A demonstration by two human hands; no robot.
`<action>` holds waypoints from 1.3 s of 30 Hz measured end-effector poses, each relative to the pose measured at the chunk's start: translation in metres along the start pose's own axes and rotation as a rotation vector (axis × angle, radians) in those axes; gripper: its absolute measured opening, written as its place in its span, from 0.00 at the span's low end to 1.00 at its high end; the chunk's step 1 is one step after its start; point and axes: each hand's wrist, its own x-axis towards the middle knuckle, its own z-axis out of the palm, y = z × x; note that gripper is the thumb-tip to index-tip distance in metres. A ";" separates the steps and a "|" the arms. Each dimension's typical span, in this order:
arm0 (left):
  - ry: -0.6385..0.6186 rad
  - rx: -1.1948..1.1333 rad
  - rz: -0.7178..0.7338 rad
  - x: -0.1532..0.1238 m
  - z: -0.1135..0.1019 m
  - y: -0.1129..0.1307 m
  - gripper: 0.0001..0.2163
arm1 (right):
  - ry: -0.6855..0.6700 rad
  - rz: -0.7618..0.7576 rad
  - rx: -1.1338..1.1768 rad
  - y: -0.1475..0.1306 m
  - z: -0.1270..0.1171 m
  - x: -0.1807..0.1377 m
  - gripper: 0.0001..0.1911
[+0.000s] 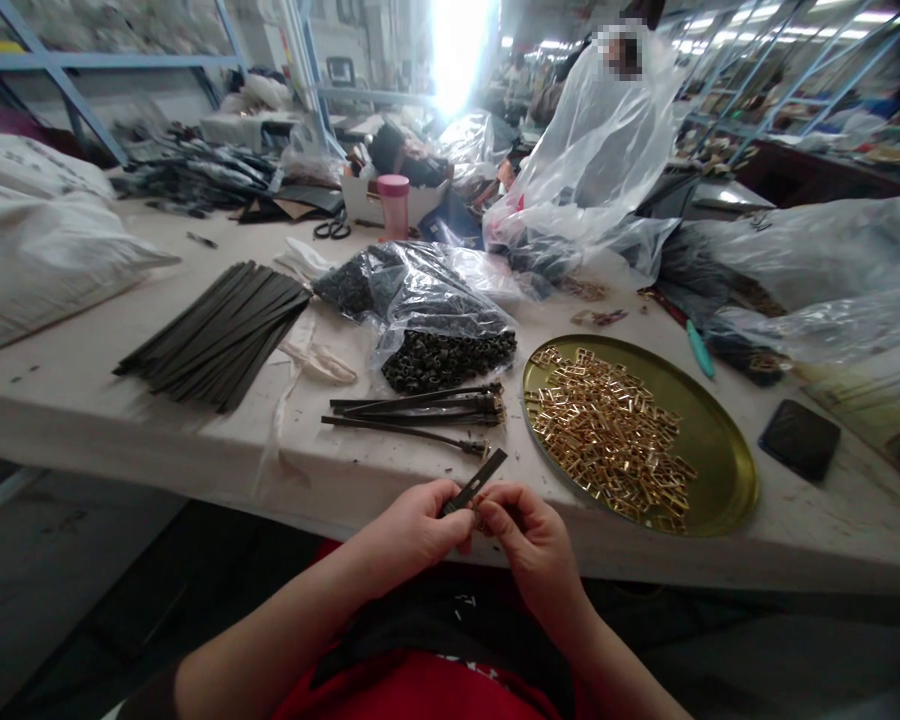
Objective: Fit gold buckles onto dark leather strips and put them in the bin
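Observation:
At the table's front edge, my left hand pinches a dark strap with a slot cut near its end. Beside it my right hand has its fingers closed on a small gold buckle, mostly hidden by the fingertips, close against the strap. Just beyond the hands lie several dark straps with buckles at their right ends. A round gold tray to the right bears a heap of gold buckles. Small black loops spill from a clear plastic bag.
A fanned stack of dark straps lies at the left. Farther back stand a pink cup and scissors. Right of the tray are a black phone, a teal-handled tool and plastic bags. A white sack rests far left.

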 end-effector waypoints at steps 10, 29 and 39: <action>0.133 0.170 0.149 -0.004 0.005 0.006 0.06 | 0.021 -0.536 -0.847 -0.003 -0.012 -0.004 0.06; 0.139 0.270 0.154 -0.012 0.010 0.006 0.05 | 0.074 -0.467 -0.567 0.005 -0.008 -0.010 0.05; 0.115 0.197 0.134 -0.009 0.008 0.001 0.06 | 0.011 -0.395 -0.503 0.005 -0.006 -0.009 0.06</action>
